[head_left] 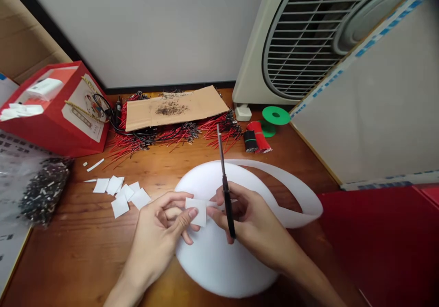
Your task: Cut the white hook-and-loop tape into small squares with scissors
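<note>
Over the near centre of a wooden bench [85, 247], I hold a small white square [200, 212] in my left hand [154, 229], its thumb and fingers closed on the piece. My right hand [248, 213] is closed around black-handled scissors [225, 179], seen nearly edge-on with the tips toward the far side; I cannot tell whether the blades are parted. Its fingertips are at the right edge of the square.

Beneath both hands lies a large roll of white sheet [229, 266], a loose loop curling out to the right. Cut white squares [120, 202] are scattered left of the roll, some overlapping, with a thin white strip [95, 165] just beyond. At the near left sits a clear bag of dark pieces [44, 193]; farther back stands a red gift bag [82, 133] with white items inside.

Across the far side, a cardboard sheet [206, 103] flecked with dark bits rests on red and black wires [123, 145]. To its right are a black bundle [250, 141], a red bundle [261, 138] and a green spool [276, 115], near a caged fan unit [255, 69].
</note>
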A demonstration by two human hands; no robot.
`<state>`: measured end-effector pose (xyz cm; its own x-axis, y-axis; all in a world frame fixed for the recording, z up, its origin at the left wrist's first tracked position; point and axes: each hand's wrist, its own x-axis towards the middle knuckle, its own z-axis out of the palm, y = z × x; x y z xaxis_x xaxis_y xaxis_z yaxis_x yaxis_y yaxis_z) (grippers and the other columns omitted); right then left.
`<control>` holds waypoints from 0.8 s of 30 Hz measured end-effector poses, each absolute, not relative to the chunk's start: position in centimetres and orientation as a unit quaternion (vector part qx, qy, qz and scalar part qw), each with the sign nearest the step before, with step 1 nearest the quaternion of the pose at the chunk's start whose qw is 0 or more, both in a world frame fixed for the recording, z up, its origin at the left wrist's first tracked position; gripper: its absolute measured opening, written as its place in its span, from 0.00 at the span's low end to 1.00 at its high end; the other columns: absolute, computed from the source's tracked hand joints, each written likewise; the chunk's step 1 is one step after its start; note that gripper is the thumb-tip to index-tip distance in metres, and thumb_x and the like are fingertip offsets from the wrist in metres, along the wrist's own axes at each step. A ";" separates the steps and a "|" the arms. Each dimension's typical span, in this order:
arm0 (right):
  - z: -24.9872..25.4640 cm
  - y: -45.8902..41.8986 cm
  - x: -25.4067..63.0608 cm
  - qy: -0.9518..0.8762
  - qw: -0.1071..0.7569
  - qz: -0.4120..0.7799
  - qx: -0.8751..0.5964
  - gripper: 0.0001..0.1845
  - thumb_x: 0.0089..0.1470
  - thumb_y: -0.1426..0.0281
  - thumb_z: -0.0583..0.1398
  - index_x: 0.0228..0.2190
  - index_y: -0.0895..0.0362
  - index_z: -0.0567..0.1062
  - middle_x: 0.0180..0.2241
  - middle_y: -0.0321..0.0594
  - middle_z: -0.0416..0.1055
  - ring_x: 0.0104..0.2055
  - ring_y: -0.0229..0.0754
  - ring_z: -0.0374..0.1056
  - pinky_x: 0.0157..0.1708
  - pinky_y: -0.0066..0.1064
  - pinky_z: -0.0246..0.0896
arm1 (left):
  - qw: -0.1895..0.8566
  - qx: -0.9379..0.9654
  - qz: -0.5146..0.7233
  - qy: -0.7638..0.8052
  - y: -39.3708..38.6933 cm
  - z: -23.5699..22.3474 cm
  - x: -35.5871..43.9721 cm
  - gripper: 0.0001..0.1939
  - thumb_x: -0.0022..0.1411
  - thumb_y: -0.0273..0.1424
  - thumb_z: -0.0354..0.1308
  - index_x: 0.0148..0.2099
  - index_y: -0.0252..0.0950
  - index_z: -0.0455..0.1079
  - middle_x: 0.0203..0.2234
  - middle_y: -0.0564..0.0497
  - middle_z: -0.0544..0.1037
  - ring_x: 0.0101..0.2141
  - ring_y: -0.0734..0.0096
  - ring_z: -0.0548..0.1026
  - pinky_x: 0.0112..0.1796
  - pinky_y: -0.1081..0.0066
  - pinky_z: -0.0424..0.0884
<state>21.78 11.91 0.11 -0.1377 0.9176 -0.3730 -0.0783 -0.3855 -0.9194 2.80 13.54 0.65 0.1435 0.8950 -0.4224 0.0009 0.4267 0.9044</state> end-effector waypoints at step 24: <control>-1.4 15.7 22.3 -0.409 0.429 0.568 -0.571 0.23 0.39 0.59 0.78 0.30 0.57 0.75 0.22 0.30 0.73 0.12 0.31 0.63 0.11 0.24 0.55 | 0.604 0.486 0.349 0.526 18.3 -1.6 4.0 0.21 0.48 0.44 0.78 0.33 0.31 0.82 0.10 0.52 0.74 0.10 0.78 0.63 0.14 0.77 0.61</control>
